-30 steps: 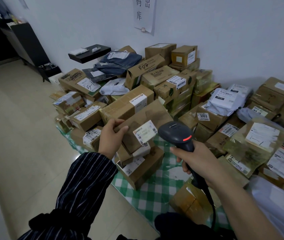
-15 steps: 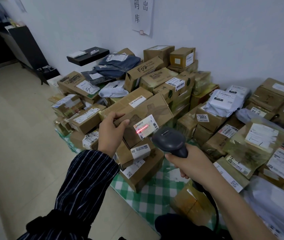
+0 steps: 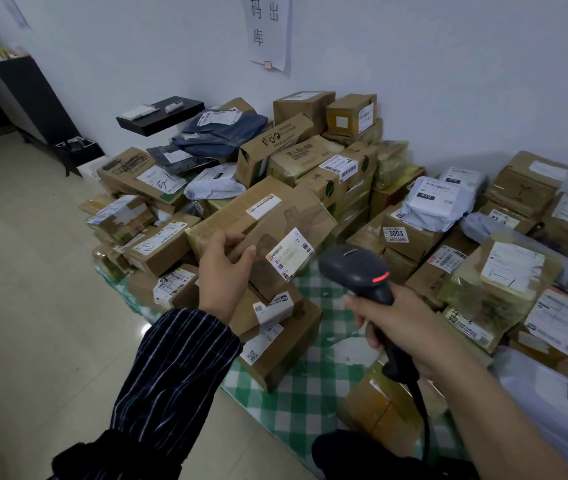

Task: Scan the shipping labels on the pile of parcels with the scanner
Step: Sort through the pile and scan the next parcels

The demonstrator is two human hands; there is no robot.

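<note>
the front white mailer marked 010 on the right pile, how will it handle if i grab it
The white mailer looks wrinkled and slumped on the box marked 3003, so it will probably sag and fold when lifted. Its film looks smooth, so it may slip; pinching a gathered edge seems safer.

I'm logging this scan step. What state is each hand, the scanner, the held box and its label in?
Left hand: grips the held box.
Right hand: grips the scanner handle.
Scanner: red light lit, aimed toward the label.
Held box: tilted, label side up.
Label: no red line visible on it.
</note>
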